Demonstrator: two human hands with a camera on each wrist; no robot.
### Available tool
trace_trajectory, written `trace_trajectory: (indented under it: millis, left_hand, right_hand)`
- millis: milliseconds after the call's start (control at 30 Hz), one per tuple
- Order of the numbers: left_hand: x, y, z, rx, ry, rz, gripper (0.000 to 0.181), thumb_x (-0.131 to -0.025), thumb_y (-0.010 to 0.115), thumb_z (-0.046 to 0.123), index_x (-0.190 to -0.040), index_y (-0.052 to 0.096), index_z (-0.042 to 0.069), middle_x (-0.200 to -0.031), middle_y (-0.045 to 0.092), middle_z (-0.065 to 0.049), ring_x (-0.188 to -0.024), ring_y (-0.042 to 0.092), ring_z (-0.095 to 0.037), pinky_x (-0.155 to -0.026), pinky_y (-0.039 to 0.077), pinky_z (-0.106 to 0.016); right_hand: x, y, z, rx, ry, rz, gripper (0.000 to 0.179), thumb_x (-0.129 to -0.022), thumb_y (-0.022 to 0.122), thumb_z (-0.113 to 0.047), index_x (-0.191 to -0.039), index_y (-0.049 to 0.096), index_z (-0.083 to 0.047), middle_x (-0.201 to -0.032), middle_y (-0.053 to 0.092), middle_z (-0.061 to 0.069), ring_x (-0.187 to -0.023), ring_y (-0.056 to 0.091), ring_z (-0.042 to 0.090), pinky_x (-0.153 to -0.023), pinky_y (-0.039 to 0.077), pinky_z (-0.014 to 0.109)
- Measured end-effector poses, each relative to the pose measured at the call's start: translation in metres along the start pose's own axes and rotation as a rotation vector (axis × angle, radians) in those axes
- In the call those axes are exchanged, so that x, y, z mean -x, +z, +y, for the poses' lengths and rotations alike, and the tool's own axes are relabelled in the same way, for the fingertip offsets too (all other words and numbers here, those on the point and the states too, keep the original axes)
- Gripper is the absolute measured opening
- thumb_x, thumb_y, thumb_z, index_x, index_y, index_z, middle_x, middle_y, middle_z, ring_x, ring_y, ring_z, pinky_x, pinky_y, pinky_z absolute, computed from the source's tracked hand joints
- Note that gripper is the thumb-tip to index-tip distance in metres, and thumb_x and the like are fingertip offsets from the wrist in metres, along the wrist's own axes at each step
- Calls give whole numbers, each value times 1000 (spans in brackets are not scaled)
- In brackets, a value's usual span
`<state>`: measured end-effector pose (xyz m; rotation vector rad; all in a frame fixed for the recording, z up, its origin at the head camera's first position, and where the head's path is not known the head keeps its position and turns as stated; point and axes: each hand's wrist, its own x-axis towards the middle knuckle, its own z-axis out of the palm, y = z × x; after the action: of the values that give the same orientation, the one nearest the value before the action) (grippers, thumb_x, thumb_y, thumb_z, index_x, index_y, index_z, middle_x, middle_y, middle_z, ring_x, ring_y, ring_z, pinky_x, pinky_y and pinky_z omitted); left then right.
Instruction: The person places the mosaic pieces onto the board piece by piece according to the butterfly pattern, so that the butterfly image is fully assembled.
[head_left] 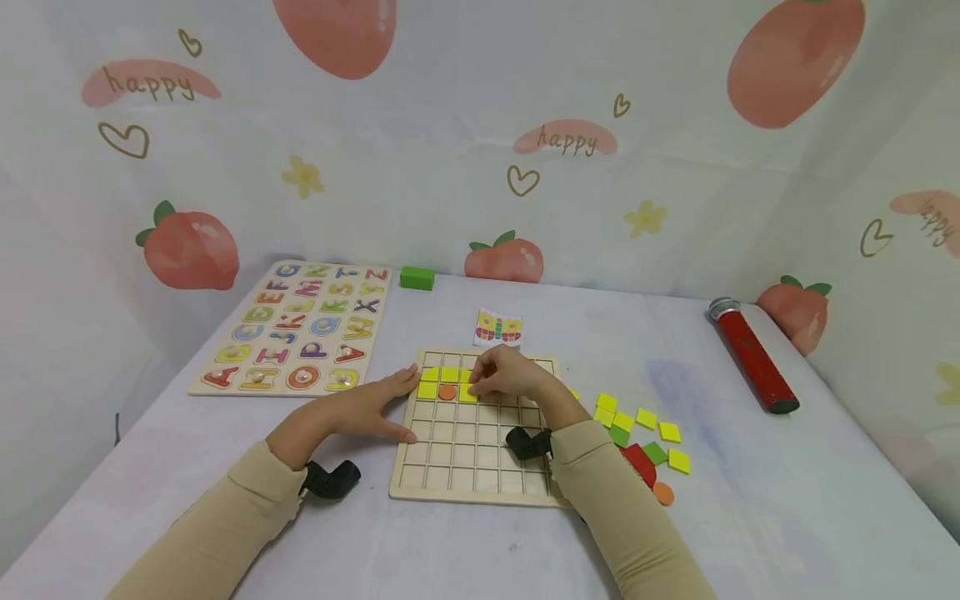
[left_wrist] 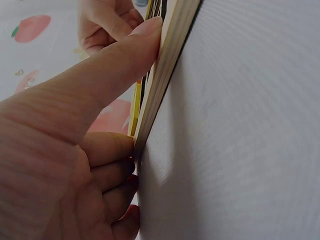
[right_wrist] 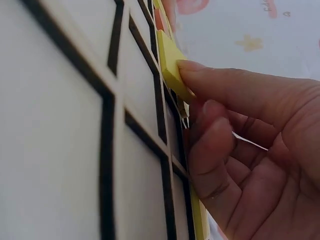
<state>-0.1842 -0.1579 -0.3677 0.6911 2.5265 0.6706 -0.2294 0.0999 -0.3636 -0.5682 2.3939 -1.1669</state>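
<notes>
A wooden grid board (head_left: 465,456) lies on the table in front of me. My right hand (head_left: 510,375) pinches a yellow square tile (right_wrist: 171,56) between thumb and fingers, right at the board's upper cells. Beside it, several yellow tiles (head_left: 450,374) and an orange disc (head_left: 447,392) fill neighbouring cells. Along the board's left side rests my left hand (head_left: 367,406), its thumb and fingers spread. The left wrist view shows that thumb (left_wrist: 145,30) on the board's edge (left_wrist: 162,70) and the fingertips against its side.
Loose yellow tiles (head_left: 669,432), green ones, a red piece (head_left: 640,464) and an orange disc (head_left: 663,493) lie right of the board. Behind it is a butterfly picture card (head_left: 498,328). An alphabet board (head_left: 300,325), green block (head_left: 417,278) and red microphone (head_left: 756,358) lie farther out.
</notes>
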Motion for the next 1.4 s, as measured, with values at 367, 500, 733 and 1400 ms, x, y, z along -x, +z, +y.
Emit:
trace_trajectory:
  millis: [367,500,733,1400]
  left_hand:
    - [1,2,-3,8,-4,-8,103,-75,70,54,-150,15,10,-158,5,-9,-145,7,-30,-117,16,-50]
    - [0,2,-4,5,1,-5,103,-75,69,55,-150,14,10,-158,5,-8,-146,7,-29,-117,16,-50]
    - [0,2,-2,-16,5,-6,105,-74,69,57,-150,14,11,-158,5,-8,-145,8,-30,-117,16,-49]
    - [-1,0,0,-14,1,-12,105,-74,69,57,-150,13,12,-158,4,-8,-146,7,-29,-117,15,-49]
  right_hand:
    - [0,1,-7,16,18,7,8,-80,71,-6,-80,66,0,-73,67,6,-55,55,10,-56,52,22]
    - [7,-7,-7,33,32,6,8,-81,71,-8,-84,68,-1,-77,68,6,-60,59,11,-61,55,24]
    - [33,-31,8,51,81,59,16,-81,71,-12,-92,68,0,-81,69,7,-63,59,11,-61,54,24]
    - [113,-77,43,169,215,159,26,-85,68,-16,-104,68,1,-93,67,10,-73,59,15,-72,57,29]
